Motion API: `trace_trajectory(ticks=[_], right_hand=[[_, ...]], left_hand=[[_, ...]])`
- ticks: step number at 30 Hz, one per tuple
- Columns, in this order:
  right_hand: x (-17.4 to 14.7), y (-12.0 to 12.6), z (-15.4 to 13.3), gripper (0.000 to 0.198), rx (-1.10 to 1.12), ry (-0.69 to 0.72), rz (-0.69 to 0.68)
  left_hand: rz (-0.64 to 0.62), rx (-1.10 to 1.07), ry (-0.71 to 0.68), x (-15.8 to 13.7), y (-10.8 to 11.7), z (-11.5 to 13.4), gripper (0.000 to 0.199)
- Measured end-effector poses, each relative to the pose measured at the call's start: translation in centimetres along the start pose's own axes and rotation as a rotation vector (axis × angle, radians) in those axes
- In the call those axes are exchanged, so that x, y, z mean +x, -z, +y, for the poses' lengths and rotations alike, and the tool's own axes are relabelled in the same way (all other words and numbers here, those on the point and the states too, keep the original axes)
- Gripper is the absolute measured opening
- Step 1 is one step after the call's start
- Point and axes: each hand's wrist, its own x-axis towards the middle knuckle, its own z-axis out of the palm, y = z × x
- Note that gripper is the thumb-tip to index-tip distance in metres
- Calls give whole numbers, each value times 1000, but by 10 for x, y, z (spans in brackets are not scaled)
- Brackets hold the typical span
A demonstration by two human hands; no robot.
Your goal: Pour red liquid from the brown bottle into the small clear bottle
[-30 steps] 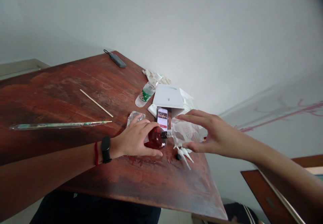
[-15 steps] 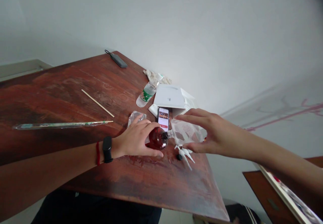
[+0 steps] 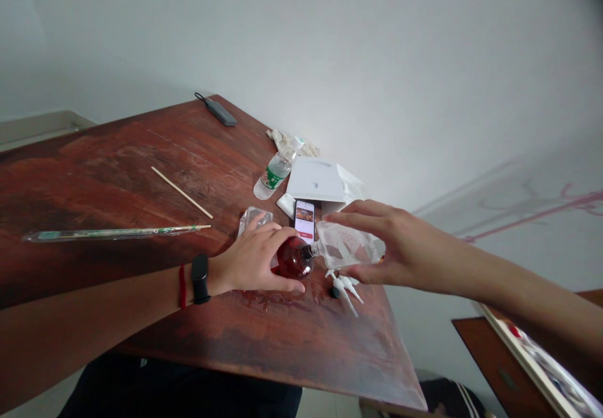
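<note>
My left hand (image 3: 252, 261) grips a round bottle of dark red liquid (image 3: 293, 258) that lies on its side on the wooden table (image 3: 141, 173). My right hand (image 3: 393, 245) holds a clear plastic bag (image 3: 346, 246) whose spout meets the bottle's neck. Red liquid is spilled on the wood under the bottle. A small black cap (image 3: 333, 292) and white plastic nozzles (image 3: 346, 287) lie just below the bag.
A phone (image 3: 304, 220) with a lit screen lies behind the bottle, next to a white box (image 3: 315, 180) and a water bottle (image 3: 273, 174). Further left are a wooden stick (image 3: 181, 192), a long wrapped stick (image 3: 110, 234) and a grey case (image 3: 219, 111).
My right hand and the clear bag have shifted slightly left and up against the bottle's neck. My left hand has stayed on the bottle.
</note>
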Motion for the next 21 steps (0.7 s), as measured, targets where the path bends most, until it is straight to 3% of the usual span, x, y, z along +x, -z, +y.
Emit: trace_trajectory(ticks=[21], right_hand=[[7,13,-9,66,-87,17,-58]], left_hand=[[17,1,-3,0,1,1,93]])
